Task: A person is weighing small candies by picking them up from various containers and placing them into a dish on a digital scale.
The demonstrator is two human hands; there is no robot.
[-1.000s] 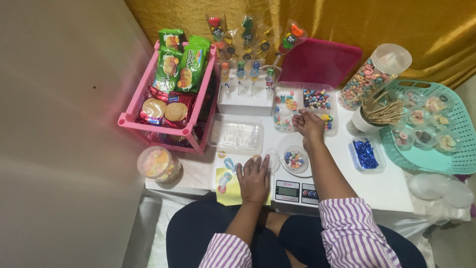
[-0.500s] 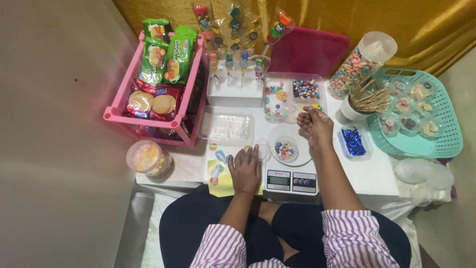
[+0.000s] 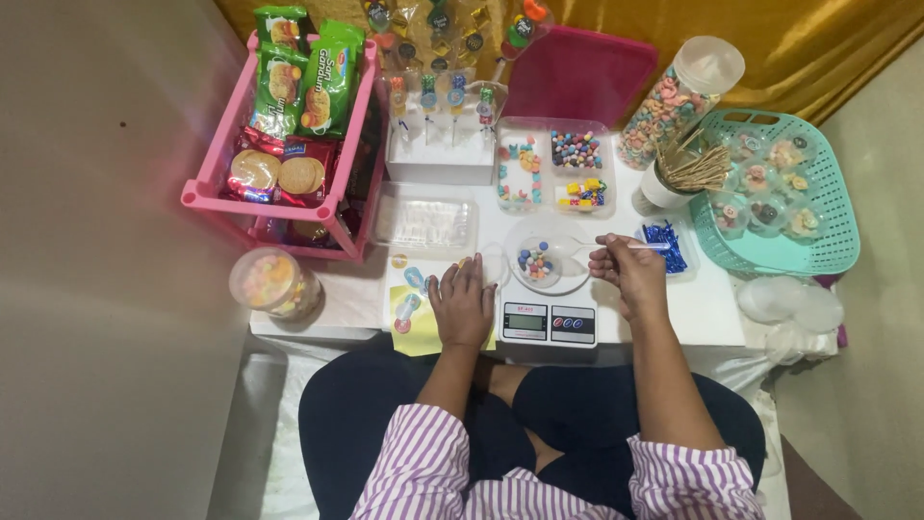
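My right hand (image 3: 630, 276) pinches the handle of a clear plastic spoon (image 3: 580, 247). The spoon's bowl hangs over a small round clear cup of coloured candies (image 3: 535, 262). That cup stands on the round plate of a white digital scale (image 3: 545, 321). Just behind the scale is a clear compartment tray of mixed candies (image 3: 553, 171). My left hand (image 3: 462, 304) lies flat, fingers apart, on a yellow and white sticker sheet (image 3: 409, 310) to the left of the scale, holding nothing.
At the far left is a pink rack of biscuit packs (image 3: 289, 125), with a round candy tub (image 3: 272, 282) below it. A white block holding lollipops (image 3: 438, 154), a cereal-ring jar (image 3: 674, 96), a cup of wooden sticks (image 3: 685, 175), blue twist ties (image 3: 664, 246) and a teal basket (image 3: 837, 246) ring the scale.
My right hand drew back from the compartment tray to the cup on the scale, bringing the spoon. My left hand stayed on the sticker sheet. The view tilted.
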